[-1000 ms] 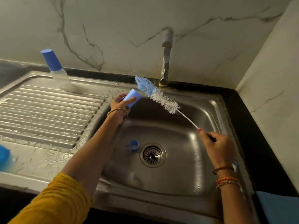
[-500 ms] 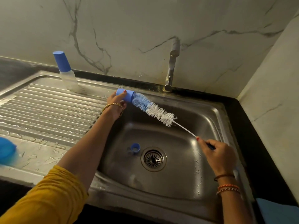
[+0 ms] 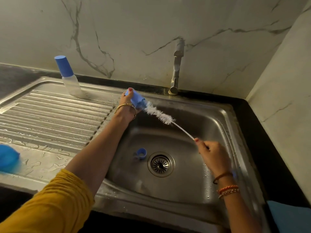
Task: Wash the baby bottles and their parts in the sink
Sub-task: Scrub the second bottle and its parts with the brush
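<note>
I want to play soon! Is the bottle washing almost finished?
Not yet. One capped bottle stands on the draining board, so it may be done. Right now the left hand holds a blue cap while the right hand pushes the brush into it. A small blue ring waits in the sink by the drain.

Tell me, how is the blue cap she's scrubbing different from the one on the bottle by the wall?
The blue cap in the left hand lies tilted on its side over the sink, off any bottle; the cap on the bottle stands upright, fitted on its clear bottle. The held cap has the bottle brush pushed into its mouth; the other is untouched on the drainboard. Both are blue, tapered and look alike in shape.
</note>
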Available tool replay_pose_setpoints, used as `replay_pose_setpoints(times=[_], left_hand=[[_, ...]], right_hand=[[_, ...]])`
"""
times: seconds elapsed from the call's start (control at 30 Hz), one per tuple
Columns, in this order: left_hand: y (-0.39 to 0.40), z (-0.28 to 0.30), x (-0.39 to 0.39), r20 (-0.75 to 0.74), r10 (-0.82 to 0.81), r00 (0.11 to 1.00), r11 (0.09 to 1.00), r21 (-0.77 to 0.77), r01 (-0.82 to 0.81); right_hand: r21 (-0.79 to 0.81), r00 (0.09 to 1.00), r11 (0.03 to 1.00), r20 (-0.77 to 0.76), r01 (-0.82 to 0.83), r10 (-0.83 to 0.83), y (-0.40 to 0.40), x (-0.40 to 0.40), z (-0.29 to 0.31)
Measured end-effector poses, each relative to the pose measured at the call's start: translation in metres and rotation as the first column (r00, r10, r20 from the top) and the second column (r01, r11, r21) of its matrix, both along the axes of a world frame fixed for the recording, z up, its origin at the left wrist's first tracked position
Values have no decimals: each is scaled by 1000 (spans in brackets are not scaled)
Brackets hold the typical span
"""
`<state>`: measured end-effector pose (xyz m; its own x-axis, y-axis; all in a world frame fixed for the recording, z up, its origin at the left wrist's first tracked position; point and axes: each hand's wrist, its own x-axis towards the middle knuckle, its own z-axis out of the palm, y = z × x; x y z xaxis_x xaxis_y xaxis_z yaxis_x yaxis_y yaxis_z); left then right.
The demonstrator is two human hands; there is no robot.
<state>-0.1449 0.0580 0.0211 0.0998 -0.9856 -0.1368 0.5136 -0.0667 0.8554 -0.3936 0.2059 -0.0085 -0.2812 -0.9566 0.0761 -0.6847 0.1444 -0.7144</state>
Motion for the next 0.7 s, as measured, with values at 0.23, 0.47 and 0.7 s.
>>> replay_pose_setpoints(times=[0.23,0.47,0.7], left_hand=[[10,34,-5,-247,-192,950,971,-187,147],[-3,16,-9,-42,137,990,983,132,-130],[-13,13,-13,-12,248,969,931,278,-235]], right_hand=[[466,795,813,607,-348,-8,-2,8,-4],[-89,997,995,52,-47,52,1,-6,-8],[-544,858,837,-453,-52,-241,8,-10,8]])
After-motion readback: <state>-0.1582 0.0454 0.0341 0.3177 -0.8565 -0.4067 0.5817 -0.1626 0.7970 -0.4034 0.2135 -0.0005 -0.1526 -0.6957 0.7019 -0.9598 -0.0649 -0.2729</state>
